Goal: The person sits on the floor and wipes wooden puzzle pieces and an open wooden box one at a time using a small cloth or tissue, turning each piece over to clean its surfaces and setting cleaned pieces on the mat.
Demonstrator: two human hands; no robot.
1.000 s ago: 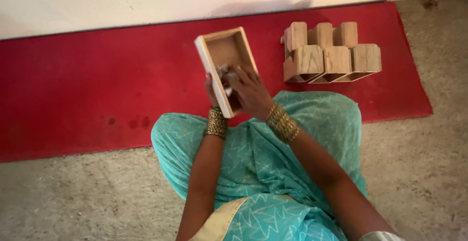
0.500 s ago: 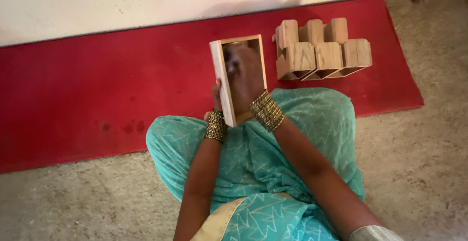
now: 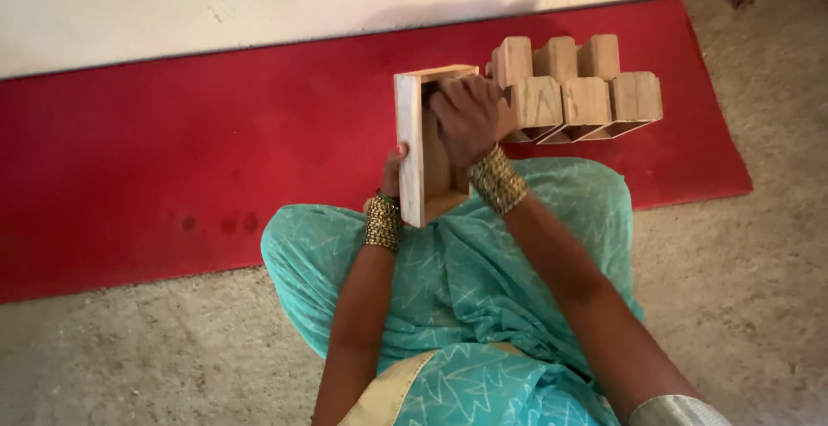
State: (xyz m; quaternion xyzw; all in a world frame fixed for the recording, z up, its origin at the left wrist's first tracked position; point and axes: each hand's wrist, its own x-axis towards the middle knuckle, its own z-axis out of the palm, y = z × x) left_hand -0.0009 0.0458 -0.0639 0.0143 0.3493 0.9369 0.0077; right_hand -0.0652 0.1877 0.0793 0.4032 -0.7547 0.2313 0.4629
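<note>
I hold a small open wooden box (image 3: 411, 146) upright over my lap, its pale side wall facing me. My left hand (image 3: 392, 170) grips the box from behind at its lower edge; only the thumb and part of the hand show. My right hand (image 3: 468, 115) reaches inside the box with its fingers curled against the inner face. Whether it holds something inside is hidden. Both wrists carry gold bangles.
A group of several similar wooden boxes (image 3: 580, 90) stands on a red mat (image 3: 172, 150) just right of my hands. A pale wall (image 3: 259, 3) runs behind the mat. Bare concrete floor (image 3: 742, 288) surrounds my teal-clad lap (image 3: 466, 305).
The box has been turned from lying open toward me to standing on edge. My right hand has moved up to the top of its inside.
</note>
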